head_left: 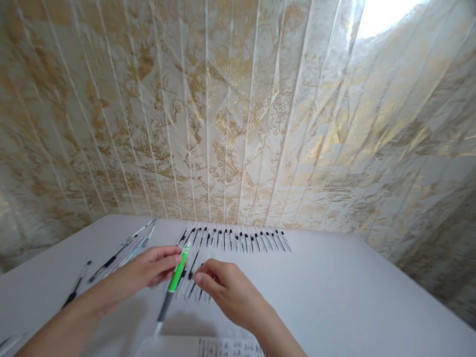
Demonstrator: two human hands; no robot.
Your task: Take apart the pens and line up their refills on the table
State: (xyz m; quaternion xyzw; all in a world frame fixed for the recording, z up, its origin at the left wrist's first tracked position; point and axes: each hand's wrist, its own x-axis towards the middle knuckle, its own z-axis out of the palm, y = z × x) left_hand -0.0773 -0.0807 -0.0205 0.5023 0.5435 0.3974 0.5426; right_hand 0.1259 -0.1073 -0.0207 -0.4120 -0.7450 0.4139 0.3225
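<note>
My left hand point(163, 265) grips a green pen point(177, 272) near its upper end. The pen slants down to the left, with a grey lower section and a whitish tip just above a sheet of paper point(167, 346). To its right, my right hand point(226, 290) has thumb and forefinger pinched together; anything between them is too small or hidden to make out. Under and between both hands lies a second row of clear pens with black parts point(192, 265), partly covered by the fingers.
A long row of clear pens with black ends point(230, 239) lies along the back of the white table point(334, 297). At the left are a loose pile of assorted pens point(124, 253) and a single black pen point(78, 285). Behind hangs a gold-patterned curtain point(223, 124). Handwriting marks the paper.
</note>
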